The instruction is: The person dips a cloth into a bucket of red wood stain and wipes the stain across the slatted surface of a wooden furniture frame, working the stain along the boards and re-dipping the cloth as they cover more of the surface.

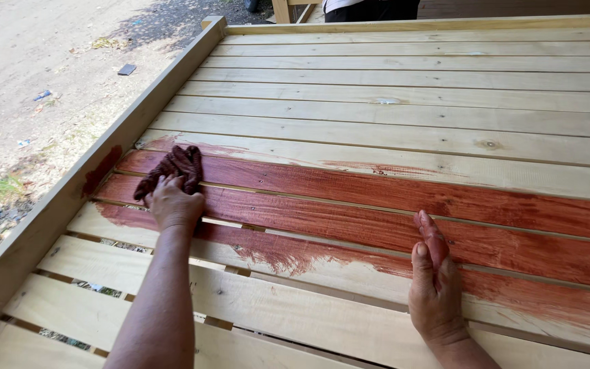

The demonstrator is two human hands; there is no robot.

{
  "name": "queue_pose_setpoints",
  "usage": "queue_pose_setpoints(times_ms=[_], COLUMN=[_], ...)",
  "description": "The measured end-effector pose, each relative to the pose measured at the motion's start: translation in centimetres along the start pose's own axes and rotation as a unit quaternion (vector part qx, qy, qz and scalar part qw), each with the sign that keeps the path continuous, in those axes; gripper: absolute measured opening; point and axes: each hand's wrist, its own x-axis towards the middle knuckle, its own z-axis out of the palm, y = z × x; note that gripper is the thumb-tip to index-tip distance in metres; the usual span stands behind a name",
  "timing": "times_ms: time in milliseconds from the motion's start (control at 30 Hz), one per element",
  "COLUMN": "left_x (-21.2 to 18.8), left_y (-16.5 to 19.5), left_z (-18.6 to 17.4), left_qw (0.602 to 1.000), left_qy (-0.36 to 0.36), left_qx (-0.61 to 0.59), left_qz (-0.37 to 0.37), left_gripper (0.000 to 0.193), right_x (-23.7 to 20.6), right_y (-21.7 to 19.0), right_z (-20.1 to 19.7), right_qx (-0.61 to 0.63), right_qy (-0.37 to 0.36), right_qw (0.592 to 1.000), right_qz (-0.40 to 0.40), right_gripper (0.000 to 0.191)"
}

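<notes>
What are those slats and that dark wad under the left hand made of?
The slats look like pale bare softwood: grain and knots show, partly coated in wet-looking reddish-brown stain. The wad under the left hand looks like crumpled cloth, stain-soaked.

Open slats [404,102] ahead — raised side rail [104,150] blocks leftward.

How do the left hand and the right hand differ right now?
The left hand presses a dark red rag against a stained slat; the right hand holds nothing and lies flat. The left hand sits near the wooden side rail; the right hand sits further along the slats, at the edge of the stain. The right hand's fingers are smeared red; the left hand looks mostly clean. Both rest on the slatted frame.
</notes>
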Motion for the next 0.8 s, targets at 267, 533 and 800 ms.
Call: queue_pose_setpoints(times_ms=[267, 533, 800], left_x=[-6.1, -13.8, -20.8], left_y=[9.2, 18.8, 27.9], left_z=[-0.8, -1.9, -2.8], left_qw=[0.998, 0.993, 0.987], left_qy=[-0.059, -0.074, -0.115], left_qx=[-0.023, -0.059, -0.068], left_qz=[0.022, 0.064, 0.089], left_gripper=[0.056, 0.057, 0.053], right_x=[0.5, 0.0, 2.3], right_y=[2.1, 3.2, 4.1], right_z=[0.2, -4.6, -13.5], right_qx=[0.113, 0.129, 0.126], right_qy=[0.024, 0.063, 0.135], right_qw=[0.993, 0.986, 0.980], right_qz=[0.020, 0.087, 0.070], right_gripper=[0.052, 0.055, 0.057])
